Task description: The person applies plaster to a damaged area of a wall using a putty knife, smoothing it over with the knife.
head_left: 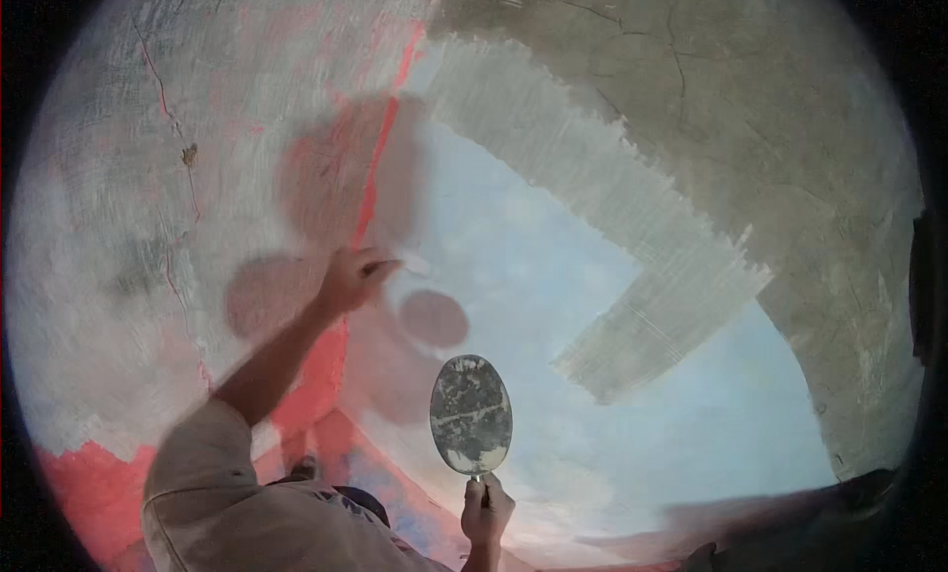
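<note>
Left arm raised, reaching up and right; left hand (351,276) against the wall (553,276), fingers closed on a small blade (410,266) pressed flat to the surface. Right hand (486,511) low at the lower edge, fist shut round the handle of an oval plate (471,414) smeared with filler, held upright.

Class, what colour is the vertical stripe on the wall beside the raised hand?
Red vertical stripe, seen in the head view.

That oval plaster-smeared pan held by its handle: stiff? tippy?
The oval pan looks rigid: its rim keeps an even shape. Held only by the short handle in the right hand, it is probably top-heavy and apt to twist. The grey plaster crust likely adds weight.
</note>
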Motion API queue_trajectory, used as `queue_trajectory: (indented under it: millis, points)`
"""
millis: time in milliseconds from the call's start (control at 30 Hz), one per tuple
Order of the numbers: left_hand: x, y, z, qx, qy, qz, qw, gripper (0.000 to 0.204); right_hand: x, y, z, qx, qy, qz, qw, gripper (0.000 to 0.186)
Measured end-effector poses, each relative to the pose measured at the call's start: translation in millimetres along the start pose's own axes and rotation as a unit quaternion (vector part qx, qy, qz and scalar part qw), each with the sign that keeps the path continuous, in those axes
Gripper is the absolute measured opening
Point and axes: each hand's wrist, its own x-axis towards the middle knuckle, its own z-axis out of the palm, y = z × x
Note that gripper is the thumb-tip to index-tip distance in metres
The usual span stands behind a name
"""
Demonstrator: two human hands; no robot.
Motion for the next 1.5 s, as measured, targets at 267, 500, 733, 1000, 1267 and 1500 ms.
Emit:
queue_trajectory:
  millis: [267, 500, 733, 1000, 1267, 1500]
  points:
    - [-194, -10, -22, -0.015, -0.046, -0.215, 0.975, 0.022, -5, -80, -4, 0.016, -0.011, -0.025, 0.999, 0.033]
    - [-96, 86, -25, -0.118, -0.083, 0.147, 0.979, 0.079, 90, -183, -27, -0.229, 0.024, -0.214, 0.949, 0.041]
    - [86, 148, 24, -0.142, -0.054, 0.437, 0.886, 0.089, 211, -243, -35, -0.419, 0.023, -0.279, 0.864, 0.056]
    - [136, 134, 64, -0.147, 0.033, 0.523, 0.839, 0.07, 228, -261, -24, -0.511, 0.031, -0.26, 0.818, 0.059]
    - [159, 124, 71, -0.153, 0.142, 0.505, 0.837, 0.04, 252, -273, -6, -0.561, 0.021, -0.246, 0.79, 0.06]
    - [165, 126, 66, -0.192, 0.17, 0.49, 0.833, 0.041, 251, -307, -4, -0.601, 0.007, -0.244, 0.761, 0.055]
